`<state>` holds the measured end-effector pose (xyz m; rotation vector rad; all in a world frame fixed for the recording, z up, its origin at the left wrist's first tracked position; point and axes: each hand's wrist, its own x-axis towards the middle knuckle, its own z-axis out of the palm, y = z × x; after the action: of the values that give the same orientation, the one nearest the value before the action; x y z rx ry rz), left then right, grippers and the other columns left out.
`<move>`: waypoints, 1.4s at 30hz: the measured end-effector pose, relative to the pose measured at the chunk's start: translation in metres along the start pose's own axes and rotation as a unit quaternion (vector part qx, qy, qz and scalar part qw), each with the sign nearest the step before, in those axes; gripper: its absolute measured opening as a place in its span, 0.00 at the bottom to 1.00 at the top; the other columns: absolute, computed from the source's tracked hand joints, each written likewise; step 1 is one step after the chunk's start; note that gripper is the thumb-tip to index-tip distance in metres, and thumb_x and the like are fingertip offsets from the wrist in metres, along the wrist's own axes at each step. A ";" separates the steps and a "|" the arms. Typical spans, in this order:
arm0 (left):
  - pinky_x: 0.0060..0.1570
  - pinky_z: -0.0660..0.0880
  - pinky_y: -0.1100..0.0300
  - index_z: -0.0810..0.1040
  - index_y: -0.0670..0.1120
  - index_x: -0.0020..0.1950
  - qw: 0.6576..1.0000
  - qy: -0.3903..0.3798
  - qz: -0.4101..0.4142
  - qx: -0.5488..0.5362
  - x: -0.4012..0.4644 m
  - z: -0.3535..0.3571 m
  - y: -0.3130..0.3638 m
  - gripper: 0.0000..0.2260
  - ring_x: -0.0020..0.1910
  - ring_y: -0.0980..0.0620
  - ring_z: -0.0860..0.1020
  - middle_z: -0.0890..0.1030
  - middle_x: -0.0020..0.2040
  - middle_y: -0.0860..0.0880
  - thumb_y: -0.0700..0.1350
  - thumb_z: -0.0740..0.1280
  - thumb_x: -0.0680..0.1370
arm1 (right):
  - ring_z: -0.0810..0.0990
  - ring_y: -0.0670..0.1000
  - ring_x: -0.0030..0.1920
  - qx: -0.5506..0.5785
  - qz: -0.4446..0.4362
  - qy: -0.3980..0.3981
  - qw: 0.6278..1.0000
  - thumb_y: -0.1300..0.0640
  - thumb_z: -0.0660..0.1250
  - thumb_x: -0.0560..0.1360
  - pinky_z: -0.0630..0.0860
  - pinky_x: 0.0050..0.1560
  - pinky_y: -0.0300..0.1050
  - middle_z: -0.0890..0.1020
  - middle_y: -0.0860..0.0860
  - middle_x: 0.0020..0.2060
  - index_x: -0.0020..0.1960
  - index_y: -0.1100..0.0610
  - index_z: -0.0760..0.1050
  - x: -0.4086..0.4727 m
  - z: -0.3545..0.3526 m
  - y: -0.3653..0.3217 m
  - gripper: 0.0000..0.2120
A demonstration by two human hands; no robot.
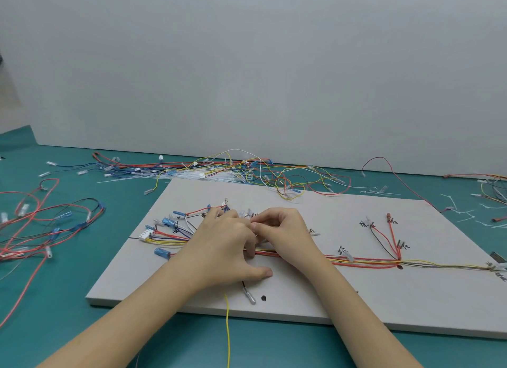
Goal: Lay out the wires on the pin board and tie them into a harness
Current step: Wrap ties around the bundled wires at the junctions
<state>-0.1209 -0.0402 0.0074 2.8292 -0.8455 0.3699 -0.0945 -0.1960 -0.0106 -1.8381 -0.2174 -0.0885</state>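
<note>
On the green bench [68, 299], a pale board [343, 299] lies flat, carrying the harness [365, 261]: red, yellow and dark wires bundled along its middle, fanning left to blue terminals [168, 221] and a white connector [145, 235]. Left hand [223, 254] rests over the bundle, thumb spread onto the board, fingers curled near the wires. Right hand [282, 230] meets it fingertip to fingertip, fingers curled, pinching something small and pale (too small to tell what; whether the left grips it too is unclear). A yellow wire [227, 329] trails off the near edge. Loose wires [247, 173] lie heaped behind the board, more [41, 225] at far left.
</note>
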 end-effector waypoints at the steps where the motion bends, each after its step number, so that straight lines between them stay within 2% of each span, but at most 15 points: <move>1: 0.56 0.62 0.56 0.81 0.53 0.38 1.000 0.002 0.000 -0.006 0.000 0.001 -0.001 0.23 0.47 0.57 0.68 0.76 0.42 0.61 0.71 0.62 0.65 | 0.81 0.51 0.30 0.001 0.001 0.000 1.000 0.69 0.69 0.72 0.82 0.41 0.54 0.84 0.58 0.32 0.39 0.56 0.82 0.000 0.000 0.000 0.10; 6: 0.54 0.65 0.56 0.82 0.56 0.40 0.998 -0.019 -0.003 -0.065 0.000 0.001 -0.007 0.12 0.49 0.58 0.68 0.77 0.44 0.61 0.63 0.68 0.70 | 0.81 0.53 0.30 0.010 0.001 -0.001 1.000 0.70 0.69 0.72 0.81 0.41 0.52 0.83 0.61 0.34 0.40 0.57 0.81 -0.001 -0.001 -0.002 0.09; 9: 0.56 0.68 0.54 0.84 0.60 0.45 0.992 -0.042 -0.008 -0.119 0.000 0.000 -0.015 0.05 0.50 0.58 0.69 0.76 0.44 0.63 0.55 0.69 0.73 | 0.80 0.52 0.29 0.014 0.003 -0.004 1.000 0.70 0.69 0.73 0.81 0.38 0.47 0.83 0.56 0.32 0.39 0.56 0.81 -0.002 0.000 -0.002 0.10; 13: 0.58 0.69 0.54 0.84 0.63 0.48 0.986 -0.080 0.001 -0.145 0.001 -0.002 -0.020 0.06 0.52 0.57 0.69 0.75 0.45 0.66 0.52 0.71 0.75 | 0.80 0.53 0.29 0.023 0.008 -0.006 1.000 0.70 0.69 0.73 0.81 0.37 0.47 0.82 0.54 0.31 0.39 0.56 0.81 -0.001 0.000 -0.003 0.10; 17: 0.57 0.68 0.55 0.83 0.64 0.49 0.988 -0.062 0.016 -0.138 0.001 -0.002 -0.017 0.06 0.53 0.58 0.69 0.72 0.46 0.64 0.54 0.71 0.75 | 0.80 0.54 0.30 0.022 0.006 -0.003 1.000 0.70 0.68 0.73 0.81 0.39 0.49 0.83 0.60 0.33 0.40 0.58 0.81 -0.002 -0.001 -0.004 0.09; 22: 0.49 0.56 0.59 0.82 0.63 0.52 0.997 -0.025 0.049 -0.044 0.000 0.001 -0.007 0.07 0.54 0.56 0.65 0.67 0.47 0.61 0.58 0.66 0.77 | 0.80 0.49 0.30 0.029 0.011 -0.002 1.000 0.72 0.67 0.71 0.78 0.34 0.41 0.83 0.56 0.31 0.38 0.56 0.82 -0.003 0.000 -0.005 0.13; 25: 0.52 0.59 0.58 0.82 0.59 0.51 0.998 -0.005 0.058 -0.030 -0.001 0.002 -0.006 0.07 0.56 0.55 0.65 0.69 0.50 0.58 0.57 0.66 0.77 | 0.81 0.51 0.31 0.036 0.012 -0.002 0.999 0.72 0.67 0.71 0.80 0.37 0.46 0.84 0.59 0.33 0.40 0.60 0.82 -0.003 -0.001 -0.005 0.10; 28: 0.54 0.63 0.55 0.80 0.56 0.51 0.997 0.006 0.071 -0.018 -0.002 0.004 -0.006 0.06 0.55 0.52 0.66 0.71 0.50 0.56 0.54 0.65 0.78 | 0.81 0.50 0.31 0.041 0.013 -0.005 0.999 0.71 0.68 0.72 0.80 0.38 0.45 0.84 0.58 0.33 0.42 0.61 0.82 -0.003 -0.001 -0.004 0.07; 33: 0.47 0.55 0.59 0.76 0.56 0.54 0.998 -0.003 0.060 0.019 -0.002 0.007 -0.002 0.07 0.57 0.52 0.66 0.71 0.54 0.56 0.54 0.60 0.81 | 0.81 0.49 0.34 0.033 0.008 0.002 0.999 0.69 0.70 0.72 0.80 0.40 0.45 0.84 0.57 0.35 0.40 0.57 0.82 -0.002 -0.001 -0.003 0.08; 36: 0.46 0.57 0.60 0.79 0.55 0.53 0.997 -0.012 0.068 -0.015 -0.001 0.005 -0.003 0.07 0.56 0.53 0.68 0.75 0.55 0.57 0.51 0.62 0.80 | 0.82 0.51 0.35 0.032 0.006 0.003 0.999 0.70 0.70 0.72 0.81 0.42 0.48 0.85 0.59 0.37 0.41 0.58 0.82 -0.002 -0.002 -0.003 0.08; 39: 0.44 0.60 0.63 0.84 0.55 0.51 0.995 -0.013 0.072 -0.070 -0.002 -0.001 -0.007 0.07 0.53 0.54 0.71 0.77 0.51 0.57 0.46 0.66 0.79 | 0.80 0.49 0.29 0.047 0.009 -0.003 0.999 0.72 0.68 0.73 0.80 0.35 0.42 0.83 0.62 0.35 0.43 0.64 0.81 -0.003 0.000 -0.005 0.06; 42: 0.43 0.61 0.64 0.84 0.58 0.53 0.996 -0.027 0.054 -0.059 -0.003 -0.003 -0.005 0.09 0.56 0.56 0.71 0.76 0.53 0.59 0.46 0.66 0.78 | 0.79 0.47 0.26 0.055 0.013 -0.005 0.998 0.73 0.66 0.73 0.77 0.31 0.37 0.82 0.61 0.34 0.45 0.68 0.80 -0.003 0.001 -0.005 0.05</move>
<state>-0.1212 -0.0336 0.0094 2.7031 -0.9998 0.2499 -0.0990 -0.1942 -0.0062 -1.7326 -0.2003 -0.0489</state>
